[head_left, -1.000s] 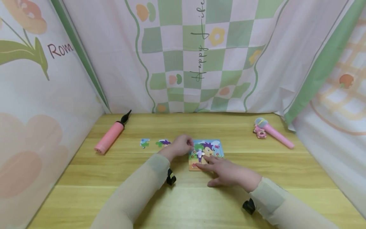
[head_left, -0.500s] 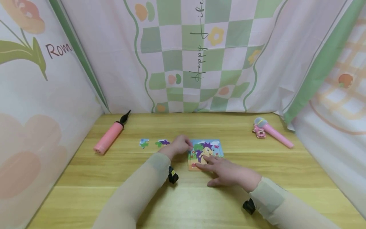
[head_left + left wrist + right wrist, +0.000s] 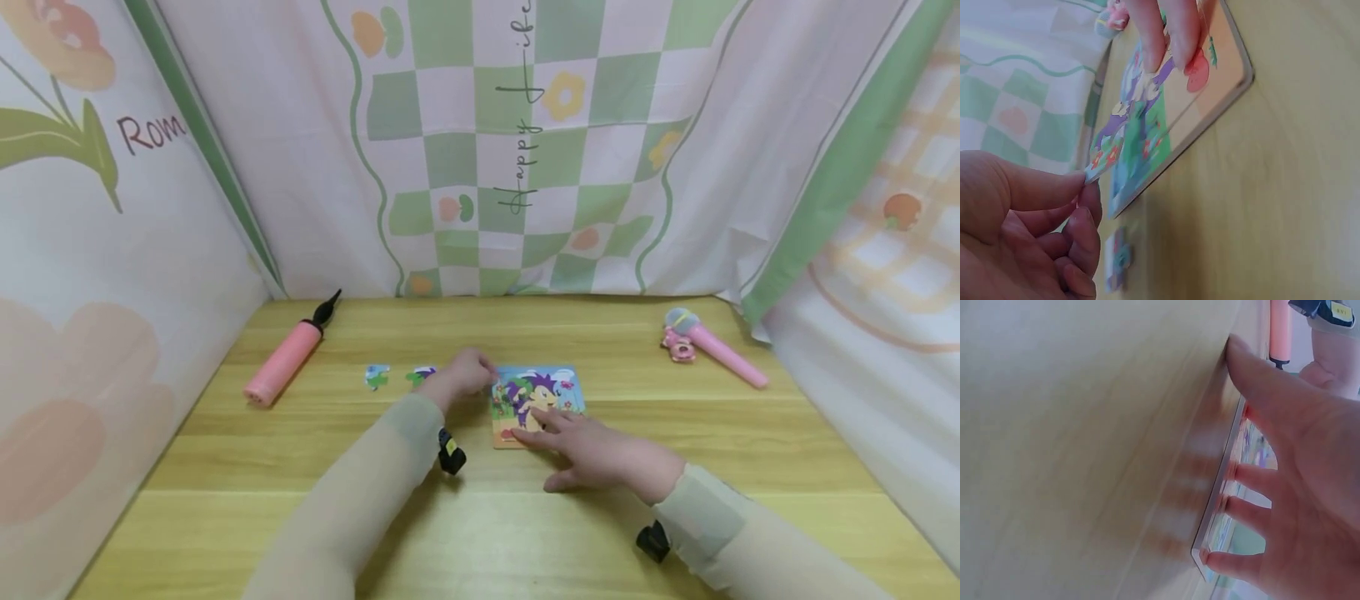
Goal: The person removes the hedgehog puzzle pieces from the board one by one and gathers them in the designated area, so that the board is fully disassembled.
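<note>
My left hand point(image 3: 463, 377) pinches a jigsaw puzzle piece point(image 3: 1105, 156) between thumb and forefinger, tilted over the left part of a square jigsaw puzzle point(image 3: 504, 440). Red flowers and a bit of purple show on the piece; its far part overlaps the picture, so contact is hard to tell. The puzzle shows a purple-haired cartoon hedgehog. Resting on its lower right, my right hand point(image 3: 600, 446) has its fingers spread and fingertips on the picture, while its thumb point(image 3: 1244, 359) touches the table beside the board.
Left of the puzzle lie two loose puzzle pieces, a blue-green one point(image 3: 377, 377) and a purple-green one point(image 3: 418, 377), partly behind my left wrist. A pink hand pump point(image 3: 283, 362) stands out at far left. At right lies a pink toy microphone point(image 3: 723, 354). A patterned curtain point(image 3: 450, 150) hangs behind.
My left hand has brought the pinched piece lower and slightly left, from above the hedgehog's middle to the puzzle's left side. My right hand stays in place.
</note>
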Demonstrator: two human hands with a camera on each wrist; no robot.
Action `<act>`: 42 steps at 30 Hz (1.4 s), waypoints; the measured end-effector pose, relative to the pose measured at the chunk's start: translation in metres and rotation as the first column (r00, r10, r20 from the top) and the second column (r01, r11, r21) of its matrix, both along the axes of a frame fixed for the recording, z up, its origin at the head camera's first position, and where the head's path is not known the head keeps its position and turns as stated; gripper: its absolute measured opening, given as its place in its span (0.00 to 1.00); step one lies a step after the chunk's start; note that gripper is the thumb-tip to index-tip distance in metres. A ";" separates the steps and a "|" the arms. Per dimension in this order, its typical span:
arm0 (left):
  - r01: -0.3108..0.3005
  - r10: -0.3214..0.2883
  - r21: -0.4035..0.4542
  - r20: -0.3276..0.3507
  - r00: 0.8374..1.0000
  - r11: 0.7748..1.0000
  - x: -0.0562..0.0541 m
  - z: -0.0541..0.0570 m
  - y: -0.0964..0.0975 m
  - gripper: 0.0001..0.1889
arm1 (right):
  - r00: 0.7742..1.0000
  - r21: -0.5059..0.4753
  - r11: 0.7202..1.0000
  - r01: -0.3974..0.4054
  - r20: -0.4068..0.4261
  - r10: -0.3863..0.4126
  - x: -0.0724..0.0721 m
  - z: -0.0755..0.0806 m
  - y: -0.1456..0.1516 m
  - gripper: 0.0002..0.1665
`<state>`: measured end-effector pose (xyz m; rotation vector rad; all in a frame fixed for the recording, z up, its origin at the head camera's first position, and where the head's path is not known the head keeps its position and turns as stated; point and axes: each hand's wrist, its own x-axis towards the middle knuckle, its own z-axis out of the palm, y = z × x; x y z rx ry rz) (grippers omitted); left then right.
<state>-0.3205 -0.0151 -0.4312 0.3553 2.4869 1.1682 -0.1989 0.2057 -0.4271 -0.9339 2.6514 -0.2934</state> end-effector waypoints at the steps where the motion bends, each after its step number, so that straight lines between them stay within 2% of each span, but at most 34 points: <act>1: 0.003 -0.003 0.006 -0.009 1.000 1.000 0.000 0.002 -0.004 0.06 | 1.000 0.000 1.000 -0.005 -0.006 0.005 0.000 0.000 0.000 0.48; 5: 0.013 -0.012 0.018 -0.062 0.998 1.000 0.001 0.011 -0.026 0.04 | 1.000 -0.013 1.000 -0.006 -0.014 0.006 0.000 -0.001 -0.001 0.55; 9: -0.028 0.028 0.004 -0.117 0.993 1.000 0.003 0.023 -0.056 0.03 | 1.000 0.004 1.000 0.007 -0.006 -0.007 0.000 -0.002 -0.002 0.54; 14: -0.088 0.083 -0.039 -0.120 0.989 0.995 0.006 0.031 -0.105 0.04 | 0.999 0.019 0.999 0.031 0.021 -0.031 -0.001 -0.001 -0.003 0.53; 17: -0.084 0.075 -0.071 -0.121 0.990 0.994 0.006 0.030 -0.138 0.04 | 0.999 0.020 0.999 0.038 0.027 -0.039 0.000 -0.001 -0.003 0.53; 22: -0.058 0.052 -0.129 -0.047 0.998 0.990 0.010 0.030 -0.184 0.04 | 1.000 0.025 0.999 0.027 0.011 -0.027 0.000 0.000 -0.003 0.53; 26: -0.058 0.065 -0.156 0.035 0.997 0.986 0.016 0.025 -0.205 0.03 | 1.000 0.025 0.999 0.020 0.008 -0.020 0.000 0.001 -0.004 0.52; 28: -0.054 0.063 -0.161 0.049 0.997 0.986 0.019 0.022 -0.211 0.04 | 1.000 0.032 0.999 0.025 0.012 -0.025 -0.001 0.001 -0.004 0.52; 32: -0.091 0.104 -0.179 0.065 0.992 0.980 0.018 0.013 -0.214 0.04 | 1.000 0.040 0.999 0.024 0.011 -0.024 -0.001 -0.001 -0.004 0.52; 35: -0.133 0.148 -0.205 0.062 0.987 0.970 0.016 0.014 -0.207 0.03 | 1.000 0.042 0.999 0.020 0.004 -0.020 -0.001 -0.002 -0.003 0.52; 39: -0.135 0.147 -0.246 0.033 0.989 0.960 0.015 0.029 -0.182 0.05 | 1.000 0.041 0.999 0.016 -0.004 -0.016 -0.001 -0.003 -0.002 0.52; 42: -0.097 0.100 -0.222 -0.001 0.995 0.970 0.011 0.039 -0.148 0.06 | 1.000 0.037 0.999 0.012 -0.007 -0.011 -0.001 -0.003 -0.003 0.52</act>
